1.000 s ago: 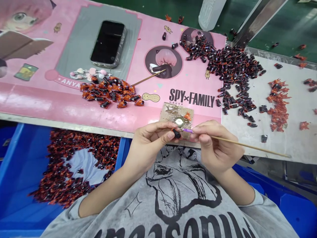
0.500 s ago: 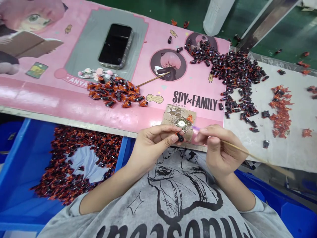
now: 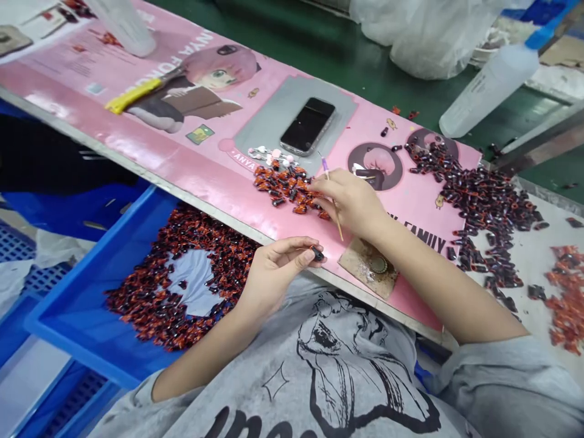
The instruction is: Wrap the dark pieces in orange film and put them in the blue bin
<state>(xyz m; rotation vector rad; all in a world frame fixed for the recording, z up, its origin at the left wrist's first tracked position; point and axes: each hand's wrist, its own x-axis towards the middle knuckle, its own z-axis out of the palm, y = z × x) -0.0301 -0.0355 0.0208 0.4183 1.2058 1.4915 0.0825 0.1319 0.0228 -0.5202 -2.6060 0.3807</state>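
Observation:
My left hand [image 3: 278, 267] pinches a small black plastic piece [image 3: 317, 253] with an orange edge, held above the table's front edge. Between the fingers of my right hand [image 3: 349, 201] is a thin wooden stick [image 3: 338, 220] with a purple end, like a fine brush. That hand reaches over a pile of orange-and-black pieces [image 3: 285, 185], its fingertips at the pile's right side; whether they grip a piece there I cannot tell. Under my right forearm lies a stained brown card [image 3: 365, 275] with a small round dish [image 3: 378, 263] on it.
A smartphone [image 3: 310, 125] and a beaded bracelet [image 3: 269, 153] lie behind the pile. Many black pieces [image 3: 493, 201] and orange pieces [image 3: 566, 292] are heaped to the right. A blue bin [image 3: 91, 322] of pieces stands below left. A yellow cutter [image 3: 132, 97] and bottles [image 3: 490, 91] sit farther back.
My right hand has moved left from beside the card to the pile, carrying the stick. My left hand still pinches the black piece. The view has swung left; the card's orange piece no longer shows.

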